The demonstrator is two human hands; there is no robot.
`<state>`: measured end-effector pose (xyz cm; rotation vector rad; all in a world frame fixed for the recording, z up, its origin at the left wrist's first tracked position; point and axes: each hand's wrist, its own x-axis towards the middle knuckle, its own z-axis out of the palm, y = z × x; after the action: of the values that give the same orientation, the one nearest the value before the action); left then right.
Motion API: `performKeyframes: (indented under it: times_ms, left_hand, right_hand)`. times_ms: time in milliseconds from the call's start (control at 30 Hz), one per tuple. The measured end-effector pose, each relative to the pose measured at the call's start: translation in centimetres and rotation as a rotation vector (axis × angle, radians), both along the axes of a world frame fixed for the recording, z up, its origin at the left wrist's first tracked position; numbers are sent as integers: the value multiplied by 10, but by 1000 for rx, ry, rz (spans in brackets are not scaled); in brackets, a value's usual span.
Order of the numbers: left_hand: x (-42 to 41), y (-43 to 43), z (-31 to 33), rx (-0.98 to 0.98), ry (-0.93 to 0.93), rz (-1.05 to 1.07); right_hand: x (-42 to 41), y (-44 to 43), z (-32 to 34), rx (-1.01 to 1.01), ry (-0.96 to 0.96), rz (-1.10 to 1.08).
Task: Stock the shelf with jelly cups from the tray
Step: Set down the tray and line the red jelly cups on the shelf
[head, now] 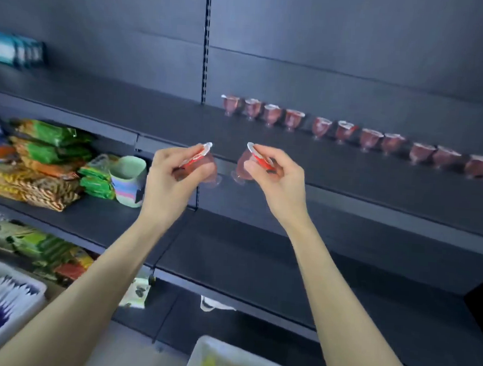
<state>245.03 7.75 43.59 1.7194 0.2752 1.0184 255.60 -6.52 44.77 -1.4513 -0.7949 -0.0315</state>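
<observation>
The person's left hand (173, 175) pinches the left-hand jelly cup (204, 166) by its red foil lid and rim. The right hand (275, 173) pinches the right-hand jelly cup (245, 169) the same way, so both hands are closed on a cup. The two cups are tilted, lids up and outward and clear feet pointing down toward each other. The feet are close but apart, and they hang just in front of the front lip (375, 202) of the shelf (334, 166). The move ahead appears to turn on this: the shelf surface lies beyond and slightly above the hands, and the row of jelly cups (348, 131) already standing there runs along the back, its long line slanting from upper left to the right edge of view. The left hand is nearer the row's left end, which stands just right of the slotted upright (206, 39); the right hand is nearer its middle. Between the row and the lip lies a broad bare strip of shelf, probably where a second row would go. Each cup would need righting before its narrow foot is set down. The lip is the edge to clear. The white tray (198, 358), holding yellow cups, sits low and near, between the forearms. Green snack packets (54, 134) lie well to the left on the shelf below.
</observation>
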Motion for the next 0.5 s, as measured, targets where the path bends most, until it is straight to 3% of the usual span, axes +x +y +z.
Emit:
performKeyframes:
  times_ms: [200,500]
  left_hand:
    - [52,71,51,163,-21,18]
    - [179,177,60,475,212,-77]
  right_hand:
    - [56,63,48,-40,-157,-72]
    - [151,137,49,-368,-254,-349]
